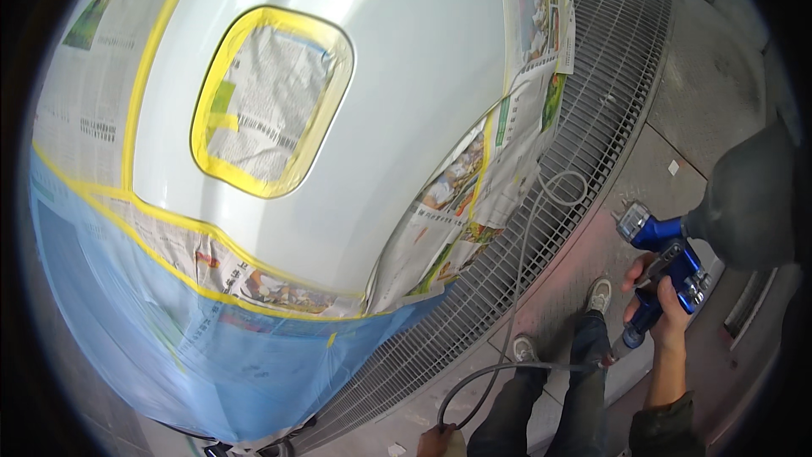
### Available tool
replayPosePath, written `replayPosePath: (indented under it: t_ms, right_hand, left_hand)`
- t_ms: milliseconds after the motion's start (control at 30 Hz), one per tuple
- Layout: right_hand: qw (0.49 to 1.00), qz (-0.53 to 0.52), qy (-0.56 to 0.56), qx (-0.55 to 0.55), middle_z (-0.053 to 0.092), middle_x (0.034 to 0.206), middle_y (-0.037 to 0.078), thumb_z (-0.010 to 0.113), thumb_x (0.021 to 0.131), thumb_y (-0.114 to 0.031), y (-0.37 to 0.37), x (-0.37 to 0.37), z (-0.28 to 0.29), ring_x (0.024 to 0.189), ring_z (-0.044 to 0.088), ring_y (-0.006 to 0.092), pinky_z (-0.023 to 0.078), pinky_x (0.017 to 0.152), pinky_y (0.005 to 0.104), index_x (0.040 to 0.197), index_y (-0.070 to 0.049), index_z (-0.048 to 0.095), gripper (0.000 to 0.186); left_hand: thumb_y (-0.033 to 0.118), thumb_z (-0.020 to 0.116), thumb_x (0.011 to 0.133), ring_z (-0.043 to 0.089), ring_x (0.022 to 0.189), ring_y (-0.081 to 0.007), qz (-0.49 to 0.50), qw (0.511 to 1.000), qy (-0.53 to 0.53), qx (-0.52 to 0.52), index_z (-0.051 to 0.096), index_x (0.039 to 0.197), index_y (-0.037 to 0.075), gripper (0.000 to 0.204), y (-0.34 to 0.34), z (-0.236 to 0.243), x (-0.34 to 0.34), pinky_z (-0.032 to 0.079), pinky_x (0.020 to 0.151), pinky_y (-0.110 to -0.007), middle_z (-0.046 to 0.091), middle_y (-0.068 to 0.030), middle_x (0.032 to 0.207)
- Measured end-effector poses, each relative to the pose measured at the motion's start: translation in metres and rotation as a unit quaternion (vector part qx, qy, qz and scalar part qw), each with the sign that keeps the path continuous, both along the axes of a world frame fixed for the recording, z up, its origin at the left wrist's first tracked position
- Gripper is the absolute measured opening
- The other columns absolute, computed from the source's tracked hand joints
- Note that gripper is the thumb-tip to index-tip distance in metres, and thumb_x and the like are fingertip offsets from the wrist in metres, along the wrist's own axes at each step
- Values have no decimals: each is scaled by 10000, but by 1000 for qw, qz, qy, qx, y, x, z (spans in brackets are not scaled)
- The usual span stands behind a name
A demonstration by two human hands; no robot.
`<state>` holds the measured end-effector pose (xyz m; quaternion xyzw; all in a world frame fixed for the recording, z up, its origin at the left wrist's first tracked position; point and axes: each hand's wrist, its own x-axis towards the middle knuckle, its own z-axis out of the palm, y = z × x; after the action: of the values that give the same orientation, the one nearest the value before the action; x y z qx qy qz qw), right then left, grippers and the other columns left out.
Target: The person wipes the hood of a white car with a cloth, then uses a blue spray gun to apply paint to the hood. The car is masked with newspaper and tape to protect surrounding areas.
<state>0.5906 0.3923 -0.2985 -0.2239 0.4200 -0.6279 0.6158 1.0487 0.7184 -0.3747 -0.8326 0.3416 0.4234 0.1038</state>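
My right hand [672, 313] grips a blue spray gun [674, 271] with a clear-metal nozzle end [633, 222] pointing left toward the car. A large dark cup [748, 199] sits on top of the gun. Low in the view, my left hand [441, 440] is closed around a grey air hose [469, 375], partly cut off by the lower edge. The hose stretches across my legs to near the gun's handle. To the left is a pale, glossy car panel [406, 76], apart from both hands. Its rounded opening is covered with newspaper [271, 101] edged in yellow tape [207, 110].
Blue plastic sheeting [228, 364] drapes the car's lower left, and taped newspaper [457, 195] covers the wheel area. Metal floor grating [613, 59] runs beside the car. A hose loop [565, 189] lies over it. My shoes [600, 294] stand on the dusty floor.
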Motion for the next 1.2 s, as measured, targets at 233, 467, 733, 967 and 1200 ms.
replayPosePath:
  t_ms: [233,467,733,967,1200]
  right_hand:
    - [998,32,19,45,617,1041,145,681,890,-454,-11,-44,-13,906,647,225,574,532,294,1244,44,520,632]
    - [994,84,30,60,619,1042,144,695,876,-483,-38,-73,-17,911,649,225,573,542,297,1261,28,517,664]
    - [997,73,12,6,603,1068,148,627,911,-529,-67,-106,-14,868,644,218,565,525,286,1270,23,502,670]
    - [990,-19,133,32,645,1037,109,630,937,-306,-93,-102,15,871,644,187,529,525,255,1204,26,570,431]
    - [994,73,81,16,682,967,105,680,893,-220,-99,-75,30,847,658,167,547,552,266,1097,35,648,329]
  left_hand:
    - [433,556,973,705,854,-337,-35,999,-7,9,682,1138,20,463,-47,8,-51,539,774,-444,725,-194,977]
    - [417,555,963,692,882,-383,-44,999,-6,-9,683,1139,28,446,-72,7,-88,528,772,-468,716,-218,984]
    - [379,542,975,687,860,-393,-58,994,-4,-93,674,1131,36,399,-74,-1,-109,530,759,-481,703,-228,982]
    - [409,546,985,695,835,-372,-50,997,12,-50,650,1187,72,406,-72,-7,-120,535,727,-476,707,-211,953]
    - [419,592,963,696,852,-337,-18,999,4,-42,667,1151,62,411,-105,23,-138,536,760,-433,717,-189,926]
